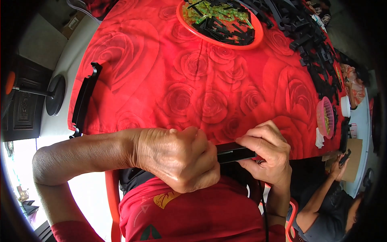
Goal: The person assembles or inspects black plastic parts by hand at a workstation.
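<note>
A black plastic bar [238, 153] spans the gap between my two hands, just off the table's near edge. My left hand [179, 159] is closed in a fist around its left end, with the knuckles up, so that end is hidden. At the other end, my right hand [268, 151] pinches the bar between thumb and fingers. A thin pale streak shows along the bar's side. Far to the left, a long black bar with hooked ends [85, 99] lies along the table edge, touched by neither hand.
A red rose-print cloth [153, 68] covers the table. An orange bowl [258, 38] of black strips and yellow-green pieces stands at the back. Black plastic parts [300, 34] heap up at the far right, near a pink basket [323, 117]. At right, another person [328, 205] holds a small black piece.
</note>
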`<move>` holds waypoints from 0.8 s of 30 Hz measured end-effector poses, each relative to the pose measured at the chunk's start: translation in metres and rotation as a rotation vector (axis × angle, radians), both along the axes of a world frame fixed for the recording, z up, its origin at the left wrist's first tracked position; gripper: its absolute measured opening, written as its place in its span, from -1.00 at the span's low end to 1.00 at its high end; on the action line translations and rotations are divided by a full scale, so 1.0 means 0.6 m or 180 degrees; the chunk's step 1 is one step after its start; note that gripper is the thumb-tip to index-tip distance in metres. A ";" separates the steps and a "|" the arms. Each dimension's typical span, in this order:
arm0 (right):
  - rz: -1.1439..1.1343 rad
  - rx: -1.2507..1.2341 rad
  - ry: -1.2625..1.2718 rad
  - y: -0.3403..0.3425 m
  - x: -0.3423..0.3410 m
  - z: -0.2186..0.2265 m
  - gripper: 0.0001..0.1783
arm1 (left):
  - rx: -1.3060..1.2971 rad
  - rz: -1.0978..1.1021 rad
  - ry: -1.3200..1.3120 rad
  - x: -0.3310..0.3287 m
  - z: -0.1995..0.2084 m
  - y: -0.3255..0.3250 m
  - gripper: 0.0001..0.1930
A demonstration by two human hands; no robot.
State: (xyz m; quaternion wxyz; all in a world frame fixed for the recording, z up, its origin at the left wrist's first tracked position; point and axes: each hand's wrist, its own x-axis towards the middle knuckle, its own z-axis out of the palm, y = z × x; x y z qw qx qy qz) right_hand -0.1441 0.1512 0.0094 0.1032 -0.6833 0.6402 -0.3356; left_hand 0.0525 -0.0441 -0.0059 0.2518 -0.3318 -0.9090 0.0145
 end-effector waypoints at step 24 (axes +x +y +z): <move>0.0037 -0.0186 0.0327 -0.005 0.010 0.014 -0.37 | 0.3891 0.1077 -0.2655 -0.003 -0.004 0.049 -0.65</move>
